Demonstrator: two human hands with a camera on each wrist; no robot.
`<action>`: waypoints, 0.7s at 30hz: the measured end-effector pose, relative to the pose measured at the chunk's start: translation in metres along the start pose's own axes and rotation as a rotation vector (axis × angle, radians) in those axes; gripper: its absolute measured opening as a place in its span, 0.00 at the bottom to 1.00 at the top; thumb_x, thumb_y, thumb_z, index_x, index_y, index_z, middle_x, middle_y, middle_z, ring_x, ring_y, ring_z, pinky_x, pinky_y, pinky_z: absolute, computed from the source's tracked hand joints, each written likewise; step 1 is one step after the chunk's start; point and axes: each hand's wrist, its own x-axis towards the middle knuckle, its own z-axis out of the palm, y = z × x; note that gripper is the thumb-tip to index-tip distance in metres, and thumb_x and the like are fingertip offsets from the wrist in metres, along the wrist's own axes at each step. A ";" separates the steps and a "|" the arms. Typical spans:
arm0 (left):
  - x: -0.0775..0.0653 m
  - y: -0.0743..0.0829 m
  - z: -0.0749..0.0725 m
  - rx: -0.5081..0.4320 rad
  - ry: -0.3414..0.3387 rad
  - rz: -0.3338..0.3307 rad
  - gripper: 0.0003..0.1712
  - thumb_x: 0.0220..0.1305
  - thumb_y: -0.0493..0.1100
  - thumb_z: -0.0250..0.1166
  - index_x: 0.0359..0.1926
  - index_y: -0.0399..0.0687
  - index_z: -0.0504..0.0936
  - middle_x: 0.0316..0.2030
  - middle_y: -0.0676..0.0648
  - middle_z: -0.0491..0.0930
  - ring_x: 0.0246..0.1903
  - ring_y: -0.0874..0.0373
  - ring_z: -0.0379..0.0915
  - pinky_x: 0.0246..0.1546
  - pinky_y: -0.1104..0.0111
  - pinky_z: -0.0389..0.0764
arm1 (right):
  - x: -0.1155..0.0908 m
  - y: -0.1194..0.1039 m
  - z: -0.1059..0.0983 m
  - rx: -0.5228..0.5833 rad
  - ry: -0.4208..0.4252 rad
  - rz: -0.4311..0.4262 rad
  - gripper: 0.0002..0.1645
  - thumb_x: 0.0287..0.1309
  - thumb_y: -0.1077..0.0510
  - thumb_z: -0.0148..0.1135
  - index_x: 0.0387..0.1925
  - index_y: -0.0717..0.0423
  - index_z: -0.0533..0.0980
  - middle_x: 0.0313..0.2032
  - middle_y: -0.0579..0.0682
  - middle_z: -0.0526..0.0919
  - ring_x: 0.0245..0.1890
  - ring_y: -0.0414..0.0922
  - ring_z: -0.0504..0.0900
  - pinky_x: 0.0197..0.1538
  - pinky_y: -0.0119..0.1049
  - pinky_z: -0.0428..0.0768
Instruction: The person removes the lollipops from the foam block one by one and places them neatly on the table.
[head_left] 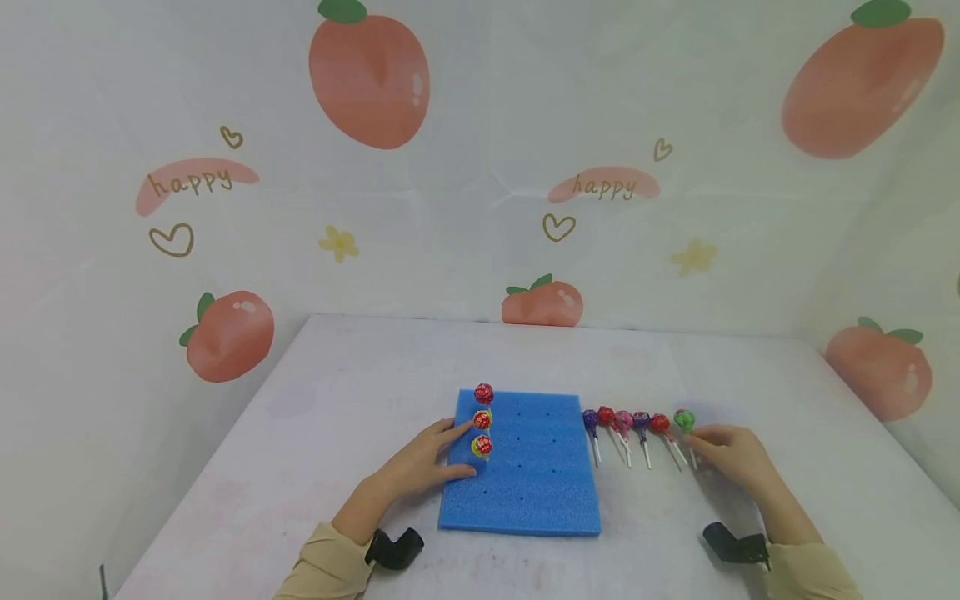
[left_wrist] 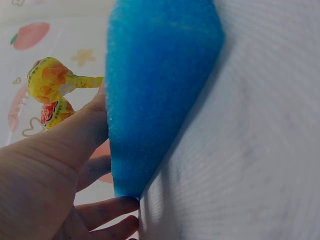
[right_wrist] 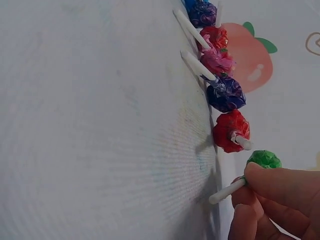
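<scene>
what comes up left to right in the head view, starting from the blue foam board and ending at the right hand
Blue foam board → first purple lollipop → first red lollipop → pink lollipop → second purple lollipop → second red lollipop → green lollipop → right hand

Green lollipop (head_left: pixel 684 419) in right-hand fingers (head_left: pixel 711 432)

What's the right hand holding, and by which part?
The right-hand grip pinches the green lollipop near the top of its white stick, close under the wrapped candy.
</scene>
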 end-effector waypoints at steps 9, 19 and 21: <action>-0.001 0.001 -0.001 0.003 -0.006 0.001 0.41 0.57 0.59 0.64 0.68 0.51 0.63 0.68 0.35 0.58 0.68 0.37 0.53 0.64 0.42 0.61 | 0.002 0.004 0.003 0.006 -0.010 0.019 0.31 0.58 0.45 0.59 0.47 0.70 0.76 0.39 0.64 0.82 0.33 0.44 0.78 0.35 0.37 0.77; -0.002 0.002 -0.002 0.002 -0.004 0.004 0.41 0.57 0.59 0.64 0.68 0.51 0.63 0.68 0.34 0.58 0.68 0.37 0.53 0.64 0.42 0.61 | 0.004 0.005 0.005 0.007 -0.004 0.003 0.28 0.59 0.48 0.59 0.46 0.72 0.76 0.41 0.67 0.81 0.32 0.44 0.80 0.33 0.35 0.77; -0.002 0.003 -0.002 0.003 -0.003 0.004 0.41 0.57 0.59 0.64 0.68 0.51 0.63 0.68 0.34 0.58 0.68 0.36 0.53 0.64 0.42 0.61 | 0.003 0.005 0.005 0.008 -0.004 0.001 0.28 0.58 0.48 0.59 0.46 0.73 0.75 0.42 0.68 0.81 0.32 0.44 0.80 0.33 0.35 0.77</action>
